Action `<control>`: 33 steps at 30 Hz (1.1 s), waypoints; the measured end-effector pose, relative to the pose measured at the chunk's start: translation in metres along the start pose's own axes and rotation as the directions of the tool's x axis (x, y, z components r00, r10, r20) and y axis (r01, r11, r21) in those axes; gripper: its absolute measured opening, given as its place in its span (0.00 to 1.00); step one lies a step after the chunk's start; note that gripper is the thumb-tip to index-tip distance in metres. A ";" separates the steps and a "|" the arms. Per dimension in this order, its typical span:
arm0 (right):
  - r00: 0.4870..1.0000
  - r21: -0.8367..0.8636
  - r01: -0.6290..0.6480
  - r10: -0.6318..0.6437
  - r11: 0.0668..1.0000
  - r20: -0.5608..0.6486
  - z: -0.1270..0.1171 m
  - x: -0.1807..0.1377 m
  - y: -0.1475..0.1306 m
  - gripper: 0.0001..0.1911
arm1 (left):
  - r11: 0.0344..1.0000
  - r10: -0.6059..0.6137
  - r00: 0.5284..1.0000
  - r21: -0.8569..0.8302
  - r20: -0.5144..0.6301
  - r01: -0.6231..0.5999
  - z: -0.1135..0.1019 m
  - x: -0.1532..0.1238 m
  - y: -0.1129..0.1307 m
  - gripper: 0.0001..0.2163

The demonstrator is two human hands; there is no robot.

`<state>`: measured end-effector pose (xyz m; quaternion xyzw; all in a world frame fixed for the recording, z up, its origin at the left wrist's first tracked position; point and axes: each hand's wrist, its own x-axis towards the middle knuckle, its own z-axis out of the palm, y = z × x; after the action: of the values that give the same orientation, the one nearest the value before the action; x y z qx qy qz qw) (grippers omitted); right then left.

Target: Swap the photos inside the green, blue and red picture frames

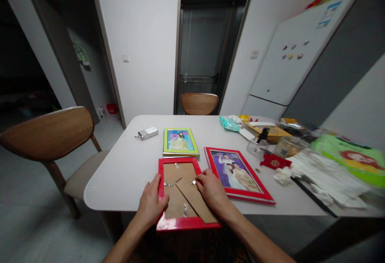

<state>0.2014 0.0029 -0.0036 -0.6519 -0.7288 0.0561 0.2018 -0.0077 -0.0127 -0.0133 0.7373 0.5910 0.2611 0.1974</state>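
Observation:
A red picture frame [188, 225] lies face down at the table's near edge, its brown backing board [173, 211] showing with a folding stand on it. Small metal clips sit around the board, one at each side. My left hand [151, 199] is closed around the frame's left side, thumb resting on the board. The fingers of my right hand [212, 190] are pinched together at the right-hand metal clip [193, 182]. To the right, a second red frame [255, 195] lies face up with a photo of people. Beyond, a yellow-green frame [192, 152] lies on other frames.
The white table [120, 174] holds a silver device [147, 133] at the back left. On its right are a glass jar [255, 147], a red packet [275, 161], crumpled tissues [282, 176], a black stick-like item [314, 197] and a green bag [350, 156]. Wooden chairs stand left and behind.

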 end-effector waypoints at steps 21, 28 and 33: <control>0.849 0.391 0.384 -0.487 0.836 0.207 -0.017 -0.029 -0.026 0.11 | 1.000 0.006 0.998 0.003 -0.055 -0.006 0.004 -0.003 0.000 0.26; 0.878 0.346 0.409 -0.468 0.844 0.102 0.001 -0.028 -0.026 0.04 | 0.999 0.022 0.998 0.037 -0.056 -0.020 0.009 -0.001 -0.006 0.26; 0.916 0.339 0.350 -0.396 0.873 0.073 0.004 -0.016 -0.035 0.10 | 0.999 0.023 0.998 0.045 -0.061 -0.021 0.008 -0.001 -0.006 0.26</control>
<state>0.1683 -0.0173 0.0012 -0.4518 -0.8345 0.1787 0.2600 -0.0070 -0.0125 -0.0234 0.7394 0.5943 0.2729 0.1600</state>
